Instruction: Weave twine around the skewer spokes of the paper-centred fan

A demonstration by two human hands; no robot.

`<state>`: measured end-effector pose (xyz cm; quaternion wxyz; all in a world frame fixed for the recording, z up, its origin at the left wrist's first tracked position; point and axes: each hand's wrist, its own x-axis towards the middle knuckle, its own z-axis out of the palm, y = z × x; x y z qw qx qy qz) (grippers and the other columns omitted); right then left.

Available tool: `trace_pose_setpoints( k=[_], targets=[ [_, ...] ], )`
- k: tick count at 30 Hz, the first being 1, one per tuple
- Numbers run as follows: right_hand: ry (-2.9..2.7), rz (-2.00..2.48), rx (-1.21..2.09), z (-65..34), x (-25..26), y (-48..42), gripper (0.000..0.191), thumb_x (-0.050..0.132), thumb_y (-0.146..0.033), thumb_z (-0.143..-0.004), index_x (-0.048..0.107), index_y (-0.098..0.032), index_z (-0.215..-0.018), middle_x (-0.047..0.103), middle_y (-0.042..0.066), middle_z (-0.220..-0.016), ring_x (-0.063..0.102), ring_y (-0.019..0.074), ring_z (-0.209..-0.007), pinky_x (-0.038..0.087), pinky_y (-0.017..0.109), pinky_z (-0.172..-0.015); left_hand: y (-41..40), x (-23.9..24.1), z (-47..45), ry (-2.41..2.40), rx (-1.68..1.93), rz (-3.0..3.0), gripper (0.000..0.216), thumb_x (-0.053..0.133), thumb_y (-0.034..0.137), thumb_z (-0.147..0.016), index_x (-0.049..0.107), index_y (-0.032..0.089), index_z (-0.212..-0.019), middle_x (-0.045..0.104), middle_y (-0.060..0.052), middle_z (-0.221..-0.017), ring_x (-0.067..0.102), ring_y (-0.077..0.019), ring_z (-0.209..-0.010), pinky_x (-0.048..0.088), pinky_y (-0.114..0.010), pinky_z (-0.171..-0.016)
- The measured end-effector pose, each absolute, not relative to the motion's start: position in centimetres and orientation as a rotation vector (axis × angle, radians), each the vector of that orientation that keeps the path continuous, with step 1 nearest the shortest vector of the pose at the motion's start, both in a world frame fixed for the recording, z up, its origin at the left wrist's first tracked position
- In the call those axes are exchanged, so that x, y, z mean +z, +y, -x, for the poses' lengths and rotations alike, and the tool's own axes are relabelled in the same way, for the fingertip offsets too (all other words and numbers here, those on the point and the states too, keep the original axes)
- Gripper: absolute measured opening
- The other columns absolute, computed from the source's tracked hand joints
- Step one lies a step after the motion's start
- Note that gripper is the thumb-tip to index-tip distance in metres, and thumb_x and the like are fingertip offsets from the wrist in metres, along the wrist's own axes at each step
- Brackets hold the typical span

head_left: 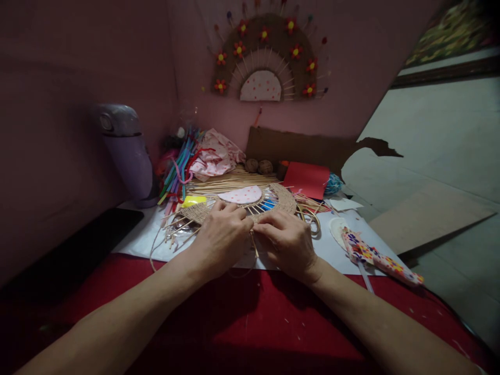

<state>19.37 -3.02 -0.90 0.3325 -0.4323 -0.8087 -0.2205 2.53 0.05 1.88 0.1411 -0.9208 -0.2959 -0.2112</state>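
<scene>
A half-round woven jute piece (pixel 287 199) lies in front of me, its jute band laced over thin sticks that fan out from a white dotted half-circle (pixel 242 195). My left hand (pixel 224 232) is closed at the near edge of the band, covering part of it. Close beside it, my right hand (pixel 285 239) pinches the same edge with thumb and fingers. Between the hands a stick end (pixel 253 245) pokes down towards me. What exactly the fingertips grip is partly hidden. A loose strand of jute twine (pixel 152 250) curves out at the left.
Behind lie wooden sticks (pixel 230 182), coloured pipe cleaners (pixel 182 159), dotted cloth (pixel 216 153) and red card (pixel 307 178). Scissors (pixel 315 223) and a glue gun in flowered cover (pixel 375 255) are on the right. A purple bottle (pixel 128 156) and black phone (pixel 105 234) stand left.
</scene>
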Motion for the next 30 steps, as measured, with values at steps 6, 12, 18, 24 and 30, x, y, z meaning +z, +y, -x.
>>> trace_pose_setpoints(
  k=[6, 12, 18, 24, 30],
  targets=[
    [-2.113, 1.133, -0.567, -19.30, -0.81, -3.05, 0.017, 0.052, -0.023, -0.081, 0.069, -0.019, -0.078, 0.065, 0.005, -0.079, 0.056, 0.0157, -0.076, 0.043, 0.030, -0.068, 0.09, 1.81, -2.57, -0.860, -0.593, 2.657, 0.007, 0.055, 0.019, -0.079, 0.060, 0.017, -0.075, 0.064, -0.005, -0.078, 0.054, -0.0218, -0.079, 0.033, -0.037, -0.072],
    [-2.113, 1.127, -0.575, -19.32, -0.85, -3.11, 0.017, 0.052, -0.024, -0.081, 0.068, -0.019, -0.078, 0.065, 0.005, -0.079, 0.056, 0.0156, -0.076, 0.043, 0.030, -0.067, 0.06, 1.77, -2.54, -0.855, -0.605, 2.651, 0.007, 0.054, 0.019, -0.079, 0.060, 0.018, -0.074, 0.063, -0.004, -0.077, 0.053, -0.0216, -0.077, 0.033, -0.037, -0.071],
    [-2.106, 1.119, -0.582, -19.36, -0.92, -2.98, 0.017, 0.052, -0.024, -0.082, 0.068, -0.019, -0.077, 0.064, 0.005, -0.078, 0.055, 0.0148, -0.075, 0.043, 0.029, -0.066, 0.00, 1.82, -2.54, -0.858, -0.604, 2.650, 0.009, 0.053, 0.019, -0.079, 0.060, 0.017, -0.074, 0.063, -0.005, -0.077, 0.054, -0.0215, -0.077, 0.033, -0.036, -0.070],
    [-2.109, 1.127, -0.587, -19.42, -1.12, -2.96, 0.015, 0.053, -0.023, -0.081, 0.067, -0.020, -0.079, 0.064, 0.004, -0.080, 0.055, 0.0153, -0.077, 0.043, 0.030, -0.067, 0.11, 1.69, -2.55, -0.850, -0.640, 2.645, 0.009, 0.053, 0.018, -0.079, 0.060, 0.017, -0.073, 0.062, -0.005, -0.075, 0.053, -0.0207, -0.075, 0.033, -0.036, -0.069],
    [-2.111, 1.126, -0.571, -19.46, -0.97, -3.02, 0.015, 0.053, -0.024, -0.081, 0.068, -0.020, -0.079, 0.064, 0.004, -0.080, 0.055, 0.0156, -0.076, 0.043, 0.030, -0.067, 0.13, 1.73, -2.55, -0.849, -0.633, 2.631, 0.008, 0.054, 0.018, -0.078, 0.060, 0.018, -0.074, 0.062, -0.004, -0.075, 0.054, -0.0207, -0.074, 0.033, -0.036, -0.069]
  ],
)
